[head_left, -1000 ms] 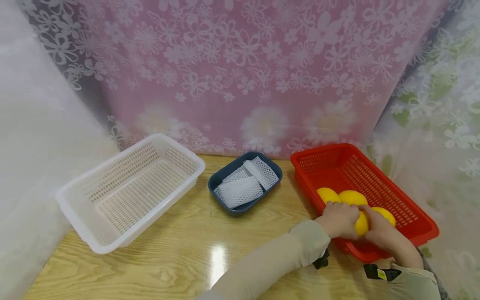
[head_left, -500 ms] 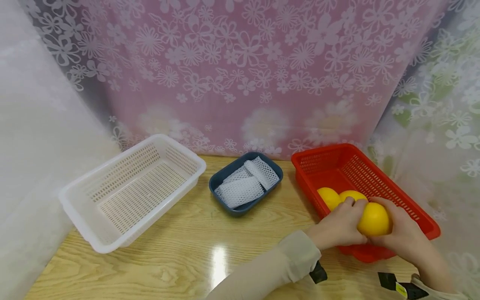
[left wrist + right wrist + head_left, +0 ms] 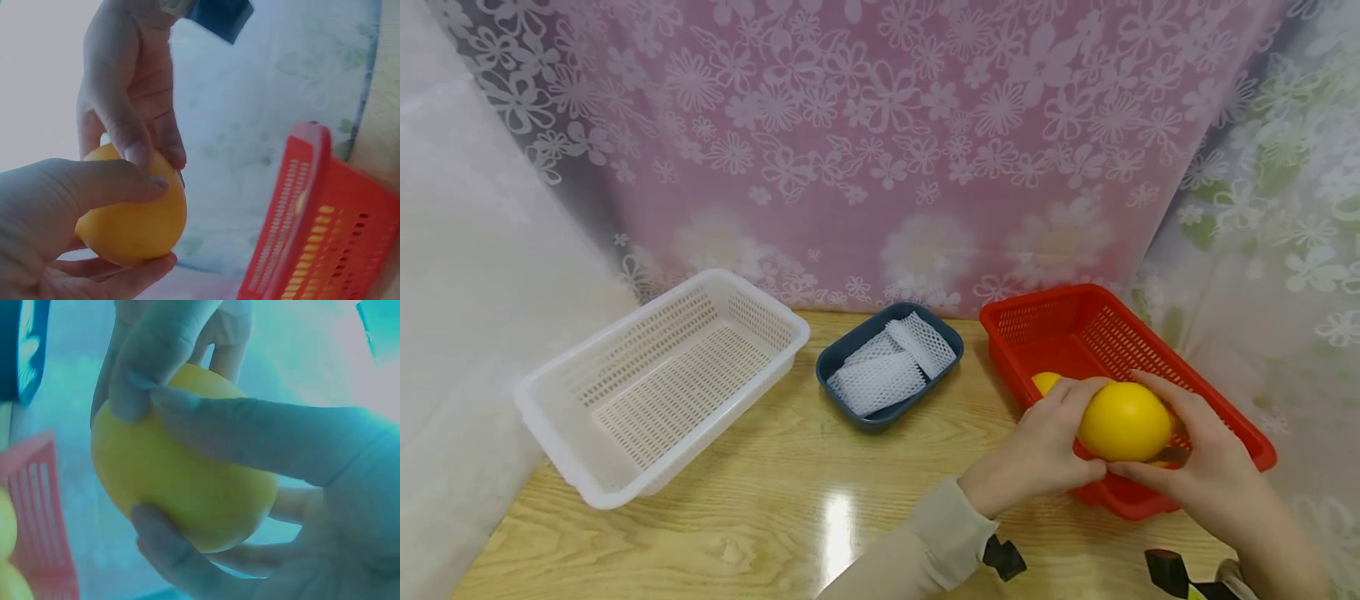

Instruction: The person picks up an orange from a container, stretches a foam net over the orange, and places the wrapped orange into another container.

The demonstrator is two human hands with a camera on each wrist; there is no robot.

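Both hands hold one smooth, rounded yellow fruit (image 3: 1125, 423) above the near end of a red basket (image 3: 1037, 302). My left hand (image 3: 1045, 442) grips its left side, fingers over the top and thumb low in front. The right hand (image 3: 1213, 458) curls round the other side, the two thumbs meeting at the near face. In the left wrist view the fruit (image 3: 134, 228) sits between both thumbs and the fingers beneath. The right wrist view shows the fruit (image 3: 194, 481) close up, clear of the red basket (image 3: 44, 512). More yellow fruit (image 3: 1045, 382) lies in the basket, mostly hidden by the hands.
A small dark blue tray (image 3: 829, 360) with white foam nets (image 3: 880, 383) stands at the middle back. To the left is a white slotted basket (image 3: 677, 392). The wooden table (image 3: 737, 517) meets a pink floral curtain (image 3: 880, 167) behind and pale curtains on both sides.
The hands have lifted a yellow fruit up out of the pile in the red basket and toward the camera. The baskets and tray stay where they were.
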